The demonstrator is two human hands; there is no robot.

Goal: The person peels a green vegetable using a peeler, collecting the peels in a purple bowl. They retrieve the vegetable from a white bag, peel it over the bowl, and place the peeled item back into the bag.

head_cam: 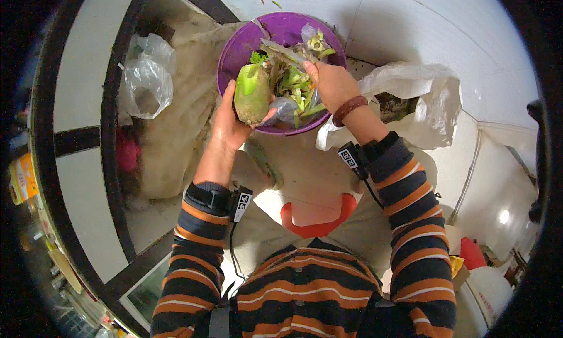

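Observation:
My left hand [233,122] cradles a thick root vegetable [253,93] from below and the left side, over the near left part of a purple plastic bin. Its skin is rough and brownish, with a bright green patch showing near the upper end. My right hand [332,82] grips what looks like a knife [283,52]; its greyish blade points up and left, apart from the vegetable. Its handle is hidden in my fingers. Inside the purple bin [235,47] lie green peelings [299,87], leafy scraps and clear plastic film [283,111].
A white woven sack [435,100] gapes open right of the bin. Leftward, a clear plastic bag [149,78] hangs by an open cabinet [77,166] with dark edges. Tiled wall [396,21] rises behind. Something red and curved [316,225] sits between my legs.

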